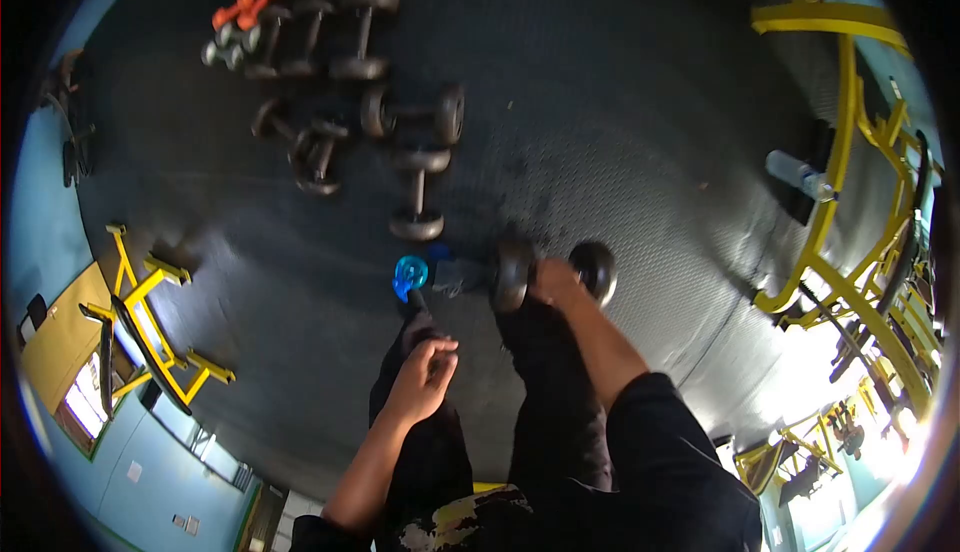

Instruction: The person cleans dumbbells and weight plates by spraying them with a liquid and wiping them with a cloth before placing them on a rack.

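Note:
A dark dumbbell point(513, 274) is held by its handle in my right hand point(556, 282), in front of my right leg; one round head shows on each side of the hand. My left hand point(424, 380) hangs over my left leg with its fingers curled together, and whether anything small is inside is hidden. Beyond my left foot stands a blue bottle point(411, 272). Another dumbbell point(417, 195) lies on the black floor just past the bottle.
More dumbbells point(412, 114) lie further forward and to the left, with small orange dumbbells point(247, 4) behind. Yellow-framed machines stand at the left point(150, 317) and right point(845, 152). A clear bottle point(797, 174) lies by the right frame.

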The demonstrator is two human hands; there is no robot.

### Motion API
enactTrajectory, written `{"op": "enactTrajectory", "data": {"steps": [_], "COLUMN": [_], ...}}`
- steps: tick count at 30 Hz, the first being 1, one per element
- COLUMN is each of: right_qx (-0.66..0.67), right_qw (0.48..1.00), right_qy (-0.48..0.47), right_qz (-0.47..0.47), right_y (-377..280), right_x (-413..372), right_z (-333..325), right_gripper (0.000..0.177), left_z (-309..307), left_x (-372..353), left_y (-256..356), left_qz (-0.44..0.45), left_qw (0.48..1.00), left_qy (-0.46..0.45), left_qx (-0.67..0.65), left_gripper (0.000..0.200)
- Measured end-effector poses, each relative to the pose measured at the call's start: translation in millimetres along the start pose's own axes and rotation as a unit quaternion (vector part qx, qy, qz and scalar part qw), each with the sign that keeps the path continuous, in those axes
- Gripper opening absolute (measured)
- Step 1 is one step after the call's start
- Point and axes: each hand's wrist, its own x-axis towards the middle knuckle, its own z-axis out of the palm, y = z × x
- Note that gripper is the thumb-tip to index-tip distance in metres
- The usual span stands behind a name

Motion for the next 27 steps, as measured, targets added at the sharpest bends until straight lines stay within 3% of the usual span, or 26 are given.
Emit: {"op": "enactTrajectory", "data": {"steps": [1,2,4,8,9,11,13,15,19,21,24,27], "right_qx": [0.015,0.047,0.074,0.074,0.071,0.098,0.090,0.082,0.121,0.134,0.169,0.221], "right_qw": [1.000,0.995,0.994,0.983,0.987,0.978,0.979,0.978,0.959,0.952,0.940,0.919], "right_qy": [-0.003,0.069,0.062,0.152,0.126,0.166,0.176,0.186,0.248,0.263,0.288,0.323], "right_qz": [-0.009,-0.049,-0.057,-0.072,-0.072,-0.081,-0.060,-0.036,-0.067,-0.080,-0.072,-0.035], "right_y": [-4,1,-3,-6,-8,-12,-21,-20,-13,-1,22,52], "right_x": [-40,-73,-144,-280,-314,-379,-446,-487,-516,-505,-470,-444], "right_z": [-16,-17,-42,-91,-112,-144,-181,-210,-269,-310,-354,-414], "right_gripper": [0.046,0.033,0.034,0.042,0.044,0.040,0.038,0.035,0.035,0.034,0.033,0.032], "left_z": [1,0,-6,-23,-32,-44,-54,-67,-89,-98,-104,-102], "left_x": [-16,-32,-66,-122,-131,-146,-161,-158,-91,-16,58,107], "left_y": [29,60,126,215,237,267,315,357,428,457,540,642], "left_qz": [0.037,0.077,0.128,0.220,0.243,0.178,0.246,0.243,0.288,0.284,0.285,0.323], "left_qw": [0.999,0.996,0.990,0.966,0.961,0.983,0.965,0.967,0.955,0.958,0.948,0.933], "left_qy": [0.015,0.033,0.039,0.058,0.060,0.010,0.023,0.020,0.030,0.006,-0.002,-0.021], "left_qx": [0.010,0.020,0.044,0.119,0.117,0.042,0.086,0.075,0.060,0.042,0.143,0.160], "left_gripper": [0.025,0.024,0.023,0.021,0.021,0.020,0.020,0.019,0.020,0.021,0.024,0.026]}}
